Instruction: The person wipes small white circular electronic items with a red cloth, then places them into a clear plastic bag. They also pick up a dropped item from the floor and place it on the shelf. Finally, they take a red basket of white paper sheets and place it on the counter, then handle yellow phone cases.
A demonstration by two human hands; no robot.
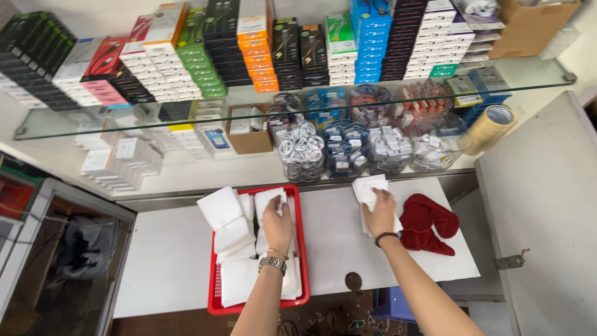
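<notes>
A small stack of white pouches (368, 188) is pressed flat on the white counter (174, 249) under the right hand (380, 213), fingers spread, nothing gripped. The left hand (277, 225) rests, fingers curled, on white pouches in the red tray (303, 249); a firm grasp cannot be told. Judging by the full tray, most remains unsorted. Colourful slim boxes (261, 56) are stacked on the glass shelf (528, 78), bagged cables (301, 149) beneath, beside a red cloth (429, 224)

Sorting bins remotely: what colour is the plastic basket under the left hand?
Red, seen clearly in the head view: the slotted plastic basket holding white packets.
</notes>
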